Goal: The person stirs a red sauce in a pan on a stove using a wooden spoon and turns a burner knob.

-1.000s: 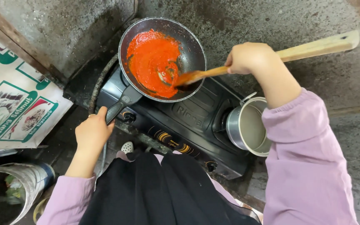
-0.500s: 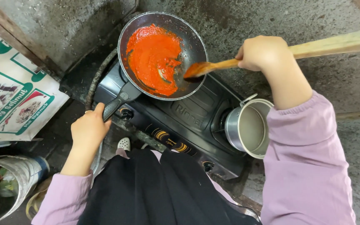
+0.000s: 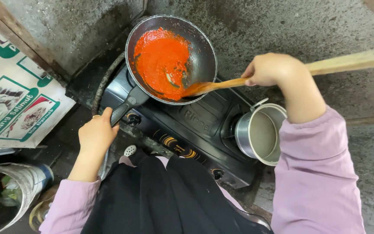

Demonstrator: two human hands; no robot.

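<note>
Head view: spatula [image 3: 221, 84] blade now sliding back to pan [image 3: 172, 58] near rim. Your right hand [image 3: 271, 69] is gripping spatula; left hand [image 3: 97, 132] is closing on pan handle [image 3: 124, 107]. Keep scraping red sauce [image 3: 161, 58] evenly, steadying pan on stove [image 3: 195, 130].

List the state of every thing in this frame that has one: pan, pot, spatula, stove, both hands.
Frying pan: on the left burner, holding red sauce.
Wooden spatula: tip inside the pan at its rim, gripped mid-handle.
Right hand: closed on the spatula.
Left hand: at the pan handle.
Metal pot: on the right burner, uncovered.
Stove: flame not visible.
</note>
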